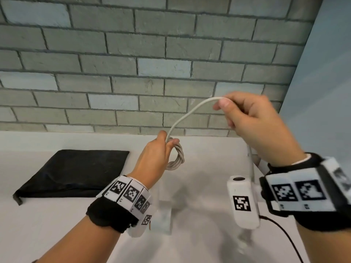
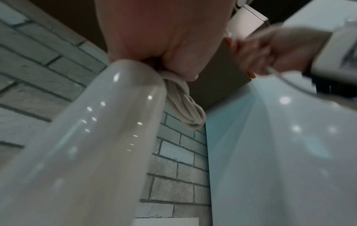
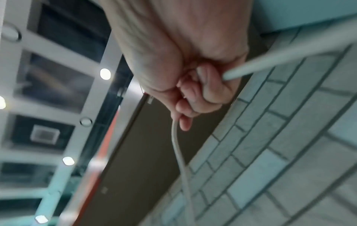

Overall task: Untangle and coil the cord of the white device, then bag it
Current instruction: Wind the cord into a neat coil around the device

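Observation:
My left hand point(image 1: 168, 139) is raised over the white table point(image 1: 199, 186) and grips a small coil of white cord point(image 1: 177, 158) made of several loops. From that coil the cord arcs up and right to my right hand point(image 1: 221, 103), which pinches it between thumb and fingers. In the right wrist view the curled fingers point(image 3: 203, 94) hold the cord point(image 3: 178, 146), and a second stretch leaves toward the camera. The coil point(image 2: 186, 107) hangs under my left palm. More cord drops behind my right wrist point(image 1: 251, 162). I cannot make out the white device. A flat black bag point(image 1: 76, 171) lies at the left.
A grey brick wall point(image 1: 152, 63) rises behind the table's raised back ledge point(image 1: 76, 139). A pale blue panel point(image 1: 326, 92) closes the right side. A thin black wire point(image 1: 283, 234) trails from my right wrist camera point(image 1: 243, 202) across the table's front right.

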A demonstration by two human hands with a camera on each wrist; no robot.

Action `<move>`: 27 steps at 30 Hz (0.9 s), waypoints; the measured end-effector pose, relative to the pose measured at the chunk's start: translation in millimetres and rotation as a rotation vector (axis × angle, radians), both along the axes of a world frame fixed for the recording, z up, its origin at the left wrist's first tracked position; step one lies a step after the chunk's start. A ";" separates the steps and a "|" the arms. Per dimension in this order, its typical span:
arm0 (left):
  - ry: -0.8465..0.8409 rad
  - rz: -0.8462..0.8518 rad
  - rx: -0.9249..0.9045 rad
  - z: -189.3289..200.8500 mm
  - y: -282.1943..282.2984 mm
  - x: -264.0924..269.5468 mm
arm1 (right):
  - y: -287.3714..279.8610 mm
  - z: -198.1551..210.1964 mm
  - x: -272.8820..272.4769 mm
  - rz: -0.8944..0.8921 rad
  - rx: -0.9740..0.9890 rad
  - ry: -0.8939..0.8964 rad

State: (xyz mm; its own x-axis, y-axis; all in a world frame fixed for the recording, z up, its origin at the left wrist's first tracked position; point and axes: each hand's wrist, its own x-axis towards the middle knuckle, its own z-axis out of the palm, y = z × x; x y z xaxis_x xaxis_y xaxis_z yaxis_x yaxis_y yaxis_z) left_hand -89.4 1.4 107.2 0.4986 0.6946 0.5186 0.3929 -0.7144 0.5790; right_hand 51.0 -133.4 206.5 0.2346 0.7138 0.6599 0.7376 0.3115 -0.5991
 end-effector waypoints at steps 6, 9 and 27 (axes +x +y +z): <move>0.041 -0.031 -0.019 -0.2 -0.4 -1.5 | 18.9 -49.0 11.2 0.032 -0.243 -0.165; 0.036 -0.051 -0.037 0.1 1.9 -2.4 | 24.0 -56.8 -2.2 0.156 -0.272 -0.130; -0.139 -0.277 -0.164 -1.8 -9.6 -17.4 | 68.0 -115.4 -4.8 0.114 -0.140 0.142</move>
State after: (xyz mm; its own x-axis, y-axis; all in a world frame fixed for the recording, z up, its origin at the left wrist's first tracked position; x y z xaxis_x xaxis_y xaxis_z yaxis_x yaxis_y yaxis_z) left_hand -106.8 -8.2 105.3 0.6121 0.6228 0.4872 0.1070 -0.6757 0.7294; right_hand 46.2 -65.4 91.1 0.2308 0.8233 0.5187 0.6073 0.2946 -0.7378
